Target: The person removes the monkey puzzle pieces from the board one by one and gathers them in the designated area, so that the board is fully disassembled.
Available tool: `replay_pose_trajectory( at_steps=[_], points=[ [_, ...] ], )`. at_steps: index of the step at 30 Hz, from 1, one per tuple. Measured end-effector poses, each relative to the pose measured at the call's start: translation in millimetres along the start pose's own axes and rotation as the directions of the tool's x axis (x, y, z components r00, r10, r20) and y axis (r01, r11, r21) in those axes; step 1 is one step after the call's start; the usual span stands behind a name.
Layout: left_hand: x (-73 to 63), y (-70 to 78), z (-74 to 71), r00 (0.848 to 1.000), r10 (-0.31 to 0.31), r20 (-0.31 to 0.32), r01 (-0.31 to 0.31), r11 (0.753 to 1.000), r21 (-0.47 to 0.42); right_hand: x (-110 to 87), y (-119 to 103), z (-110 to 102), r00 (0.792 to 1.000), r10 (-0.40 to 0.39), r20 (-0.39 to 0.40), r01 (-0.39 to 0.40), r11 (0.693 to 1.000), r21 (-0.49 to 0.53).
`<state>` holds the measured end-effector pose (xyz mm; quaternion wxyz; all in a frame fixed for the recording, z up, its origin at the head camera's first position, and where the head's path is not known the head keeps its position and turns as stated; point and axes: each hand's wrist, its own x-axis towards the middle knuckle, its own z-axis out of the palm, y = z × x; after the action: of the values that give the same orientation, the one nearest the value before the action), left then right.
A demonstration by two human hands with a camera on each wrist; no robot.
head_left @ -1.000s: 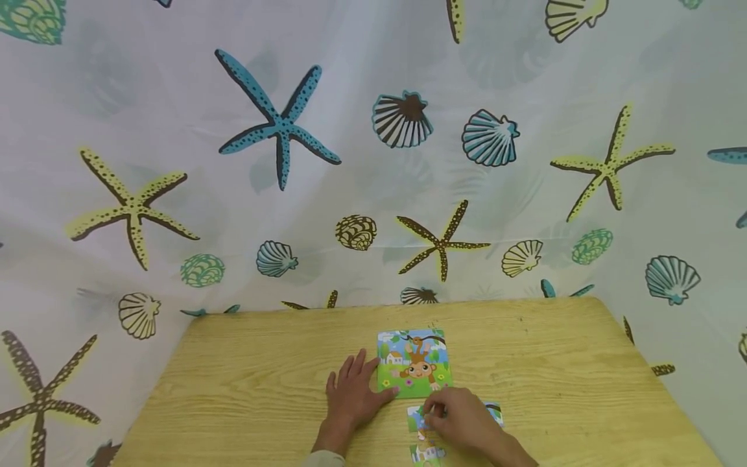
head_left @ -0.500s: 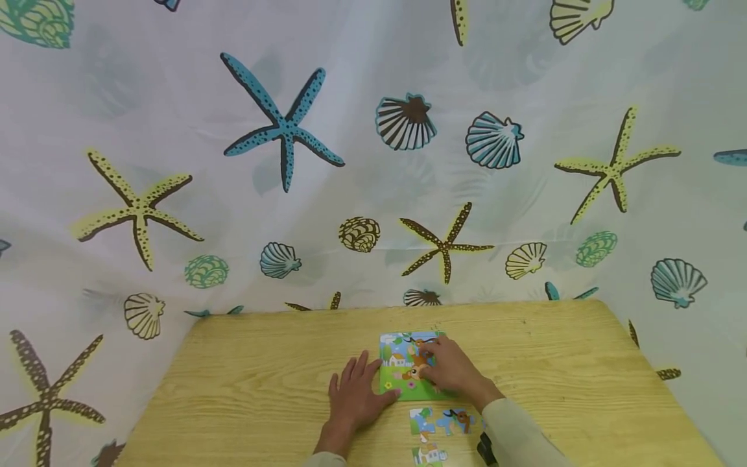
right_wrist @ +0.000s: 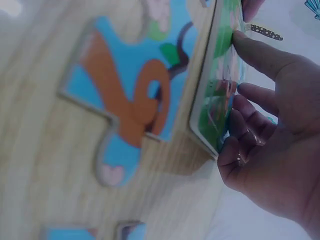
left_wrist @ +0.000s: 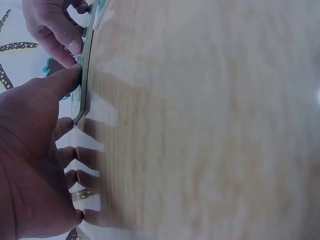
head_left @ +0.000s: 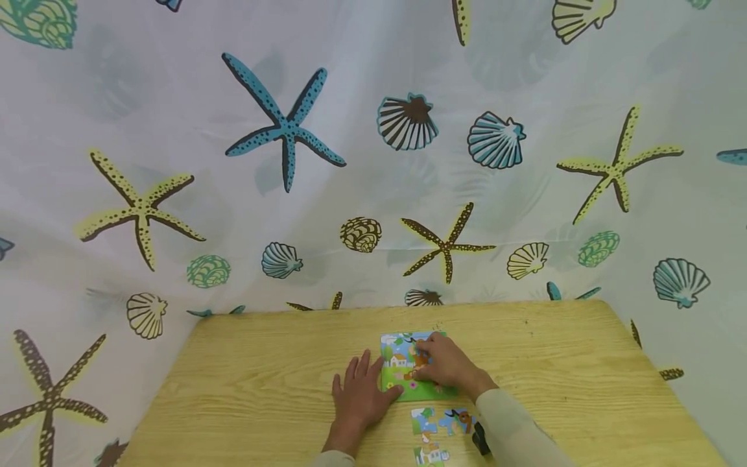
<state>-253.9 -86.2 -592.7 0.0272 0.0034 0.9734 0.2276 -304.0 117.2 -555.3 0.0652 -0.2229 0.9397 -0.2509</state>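
Note:
On the wooden table lies a square puzzle board (head_left: 391,381) with a monkey, a house and green grass on it. My left hand (head_left: 362,394) rests at its left side, fingers spread, thumb on the near-left corner and index finger at the edge. From the right, my right hand (head_left: 452,364) reaches over the board and covers part of the monkey. In the right wrist view, its thumb (right_wrist: 262,56) and index fingertip touch the picture surface, spread apart, the other fingers bent. Nearer me lies a puzzle piece (right_wrist: 137,102) with a brown tail and branch.
Other loose pieces lie in front of the board, including a blue-green corner piece (head_left: 423,421) and a house piece (head_left: 430,455). A dark wrist strap (head_left: 480,439) overlaps that row on the right. A white curtain (head_left: 350,188) printed with starfish and shells hangs behind the table.
My right hand has moved from the loose pieces up onto the board, and its fingertips have shifted slightly left there. The row of loose pieces has come into sight. My left hand stays at the board's edge.

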Motion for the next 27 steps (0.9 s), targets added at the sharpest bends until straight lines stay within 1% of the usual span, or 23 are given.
replay_pose_trajectory(
  at_steps=[3, 6, 7, 10, 13, 15, 21, 24, 27],
  points=[
    [-2.2, 0.9, -0.4, 1.0, 0.006, -0.016, -0.006, 1.0, -0.004, 3.2, 0, 0, 0.999, 0.006, 0.032, -0.006, 1.0, 0.018],
    [-6.2, 4.5, -6.2, 1.0, 0.014, -0.015, -0.014, 1.0, -0.019, 5.7, 0, 0, 0.999, 0.022, 0.045, -0.024, 0.998, 0.054],
    [-7.1, 5.0, -6.8, 1.0, 0.02, -0.022, -0.021, 0.999, -0.026, 6.5, 0, 0, 0.998, 0.028, 0.048, -0.031, 0.997, 0.068],
    [-8.2, 6.0, -8.6, 1.0, 0.018, -0.017, -0.019, 0.999, -0.026, 8.1, -1, -2, 0.997, 0.052, 0.058, -0.058, 0.993, 0.107],
    [-6.6, 3.9, -4.6, 1.0, 0.014, -0.022, -0.014, 1.0, -0.021, 9.0, -3, -3, 0.995, 0.064, 0.082, -0.074, 0.989, 0.129],
    [-6.3, 3.5, -2.9, 1.0, 0.006, -0.014, -0.006, 1.0, -0.021, 9.2, -4, -4, 0.992, 0.073, 0.104, -0.088, 0.986, 0.142],
    [-9.9, 6.0, -10.3, 1.0, 0.017, -0.007, -0.017, 0.999, -0.028, 15.0, -10, -8, 0.978, 0.129, 0.166, -0.15, 0.981, 0.12],
    [-11.4, 7.0, -12.8, 1.0, 0.023, 0.0, -0.023, 0.999, -0.034, 18.5, -11, -8, 0.97, 0.165, 0.178, -0.186, 0.977, 0.104],
    [-11.9, 7.1, -15.2, 1.0, 0.026, 0.004, -0.026, 0.999, -0.028, 19.8, -11, -7, 0.969, 0.178, 0.169, -0.201, 0.971, 0.126]
  ],
)
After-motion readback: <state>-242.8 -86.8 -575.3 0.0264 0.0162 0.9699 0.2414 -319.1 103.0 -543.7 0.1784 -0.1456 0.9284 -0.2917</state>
